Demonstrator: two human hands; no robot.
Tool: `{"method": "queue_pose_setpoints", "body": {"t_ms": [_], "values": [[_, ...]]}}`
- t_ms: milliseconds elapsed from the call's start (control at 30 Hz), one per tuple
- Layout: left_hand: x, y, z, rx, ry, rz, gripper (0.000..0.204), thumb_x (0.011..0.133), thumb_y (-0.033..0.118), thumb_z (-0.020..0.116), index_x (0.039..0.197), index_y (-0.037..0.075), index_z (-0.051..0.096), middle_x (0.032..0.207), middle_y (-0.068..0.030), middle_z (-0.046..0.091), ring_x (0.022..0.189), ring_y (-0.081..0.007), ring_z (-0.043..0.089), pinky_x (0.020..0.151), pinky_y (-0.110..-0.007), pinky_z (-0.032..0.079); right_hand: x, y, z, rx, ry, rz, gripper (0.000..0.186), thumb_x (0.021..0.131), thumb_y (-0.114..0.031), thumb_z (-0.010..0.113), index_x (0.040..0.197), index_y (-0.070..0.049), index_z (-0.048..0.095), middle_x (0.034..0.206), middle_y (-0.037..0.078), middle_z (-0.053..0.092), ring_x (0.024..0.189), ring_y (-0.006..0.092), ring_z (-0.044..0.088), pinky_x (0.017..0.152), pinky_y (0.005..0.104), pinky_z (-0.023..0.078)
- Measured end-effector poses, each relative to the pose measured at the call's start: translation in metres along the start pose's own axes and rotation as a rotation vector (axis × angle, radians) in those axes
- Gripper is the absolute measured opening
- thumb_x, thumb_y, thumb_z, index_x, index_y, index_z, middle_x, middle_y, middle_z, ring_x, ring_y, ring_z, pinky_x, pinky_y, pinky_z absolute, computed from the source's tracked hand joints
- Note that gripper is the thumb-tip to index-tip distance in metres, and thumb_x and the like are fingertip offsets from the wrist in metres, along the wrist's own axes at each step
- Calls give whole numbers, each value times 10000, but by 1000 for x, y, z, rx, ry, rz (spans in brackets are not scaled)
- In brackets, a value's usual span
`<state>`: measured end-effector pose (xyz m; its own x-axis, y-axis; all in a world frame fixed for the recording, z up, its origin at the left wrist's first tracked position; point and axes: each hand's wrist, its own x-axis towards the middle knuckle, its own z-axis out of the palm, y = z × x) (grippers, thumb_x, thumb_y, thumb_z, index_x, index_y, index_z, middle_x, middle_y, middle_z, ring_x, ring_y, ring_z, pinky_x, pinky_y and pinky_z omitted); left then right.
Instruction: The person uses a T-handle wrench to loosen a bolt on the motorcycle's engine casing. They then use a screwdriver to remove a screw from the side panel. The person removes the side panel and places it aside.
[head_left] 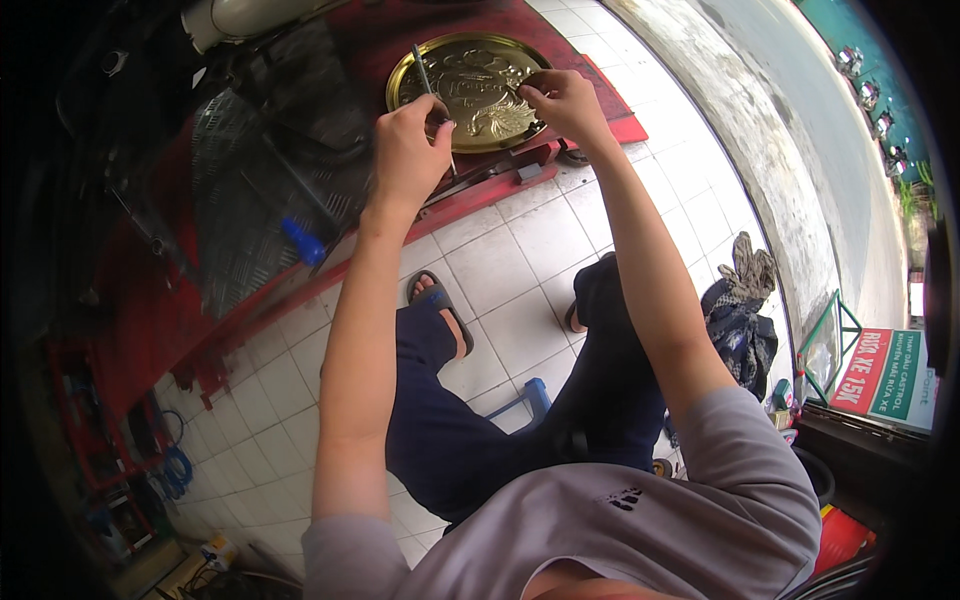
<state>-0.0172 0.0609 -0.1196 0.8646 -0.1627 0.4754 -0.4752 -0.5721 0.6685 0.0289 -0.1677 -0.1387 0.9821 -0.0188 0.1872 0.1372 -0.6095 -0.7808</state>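
A round gold-coloured embossed tray (470,135) lies at the far end of a red metal platform (628,128). Over the tray's left side, my left hand (415,145) is closed around a thin silver metal rod (421,70), which slants up past the fingers. My right hand (562,100) hovers above the tray's right side with its fingers pinched together; whatever sits between them is too small to name. Some small dark pieces (535,128) rest near the tray's right rim.
A blue-handled tool (302,240) lies by the platform's edge, beside a black treaded plate (250,190) and dark machine parts. Below me is a blue stool (537,398) on white floor tiles (500,265). Dark cloths (740,310) lie to the right, near a sign (880,375).
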Motion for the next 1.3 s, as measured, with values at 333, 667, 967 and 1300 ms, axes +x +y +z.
{"method": "queue_pose_setpoints", "body": {"t_ms": [333, 667, 967, 1300], "values": [[16, -2, 23, 220, -250, -187, 172, 793, 103, 700, 943, 18, 706, 823, -161, 706, 798, -318, 695, 715, -396, 538, 10, 30, -8, -262, -12, -48, 202, 769, -167, 708, 943, -66, 729, 863, 148, 699, 850, 310, 677, 780, 407, 537], [37, 0, 58, 385, -361, -314, 207, 767, 147, 754, 938, 35, 724, 861, -188, 706, 890, -359, 684, 812, -440, 539, 14, 30, 9, -405, -21, -243, 292, 753, -73, 663, 1041, -91, 707, 1044, 94, 643, 1036, 310, 566, 874, 418, 520], [40, -1, 61, 348, -380, -320, 232, 760, 127, 754, 967, 29, 717, 874, -193, 705, 896, -358, 684, 806, -435, 539, 13, 29, 0, -268, -48, -296, 218, 715, -33, 673, 930, -42, 709, 979, 124, 650, 974, 334, 584, 843, 434, 509], [-35, 150, 37, -255, -643, -80, 198, 878, 177, 658, 896, -21, 657, 691, -179, 668, 593, -331, 663, 601, -386, 519, 8, 32, -34, 70, 78, -264, 101, 749, -7, 650, 849, -4, 640, 799, 139, 665, 734, 289, 665, 665, 366, 512]]}}
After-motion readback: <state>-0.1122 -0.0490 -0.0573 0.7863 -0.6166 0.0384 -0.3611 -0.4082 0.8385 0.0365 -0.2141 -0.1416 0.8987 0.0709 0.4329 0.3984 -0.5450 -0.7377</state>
